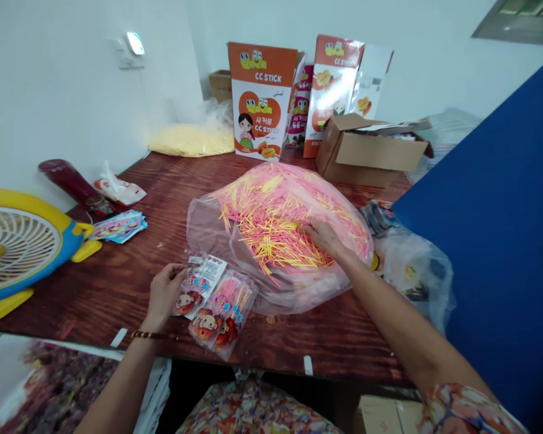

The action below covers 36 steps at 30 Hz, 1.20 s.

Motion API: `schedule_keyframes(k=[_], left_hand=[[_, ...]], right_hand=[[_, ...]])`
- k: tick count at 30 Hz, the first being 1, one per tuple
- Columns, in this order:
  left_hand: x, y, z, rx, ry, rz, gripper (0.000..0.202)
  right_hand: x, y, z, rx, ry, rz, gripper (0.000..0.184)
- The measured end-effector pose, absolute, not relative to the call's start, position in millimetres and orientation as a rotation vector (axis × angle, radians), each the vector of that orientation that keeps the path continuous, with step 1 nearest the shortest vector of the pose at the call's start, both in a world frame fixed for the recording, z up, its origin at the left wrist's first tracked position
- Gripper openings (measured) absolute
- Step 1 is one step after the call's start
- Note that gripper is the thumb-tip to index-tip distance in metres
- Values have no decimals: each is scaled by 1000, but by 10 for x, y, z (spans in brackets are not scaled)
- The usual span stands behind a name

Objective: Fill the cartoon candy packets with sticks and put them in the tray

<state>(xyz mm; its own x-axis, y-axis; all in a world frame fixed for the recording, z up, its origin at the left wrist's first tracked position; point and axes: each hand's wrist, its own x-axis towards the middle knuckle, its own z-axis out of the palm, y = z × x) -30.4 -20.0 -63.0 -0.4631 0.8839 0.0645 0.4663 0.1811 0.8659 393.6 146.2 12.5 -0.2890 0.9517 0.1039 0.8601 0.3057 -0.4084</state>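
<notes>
A large clear plastic bag [208, 226] lies open on the table, full of thin pink and yellow sticks [271, 241]. My right hand [322, 236] reaches into its mouth, fingers curled in on some of the sticks; the fingertips are partly hidden. Left of the bag, my left hand [166, 290] has its fingers closed at the edge of a small printed packet [192, 295] with a cartoon face. Overlapping it on the right is a filled packet [224, 310], with pink and yellow sticks showing through its clear front.
Printed cartons [260, 102] and an open brown box [375, 158] stand behind the bag. A yellow-filled bag [190, 140] lies at the back. On the left are a fan [25, 241], flat packets [120, 226], tissues [122, 190] and a dark bottle [70, 181]. A blue panel [493, 229] borders the right.
</notes>
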Motion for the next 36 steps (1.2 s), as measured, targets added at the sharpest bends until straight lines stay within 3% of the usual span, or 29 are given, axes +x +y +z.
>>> schedule_keyframes(k=[6, 16, 26, 31, 36], left_hand=[[-383, -196, -620, 1086, 1850, 1405, 33], [-256, -260, -214, 596, 1573, 1644, 46], [-187, -346, -68, 570, 1494, 1695, 38], [-110, -385, 19, 631, 1502, 1659, 32], [-43, -410, 78, 617, 1448, 1643, 25]], right_hand=[[3957, 1450, 129, -1710, -2122, 448, 21], [3903, 1420, 136, -1697, -1826, 656, 34], [3665, 1212, 209, -1452, -1594, 960, 39], [3217, 542, -67, -1126, -1544, 1165, 33], [2980, 31, -503, -1176, -1692, 1140, 18]])
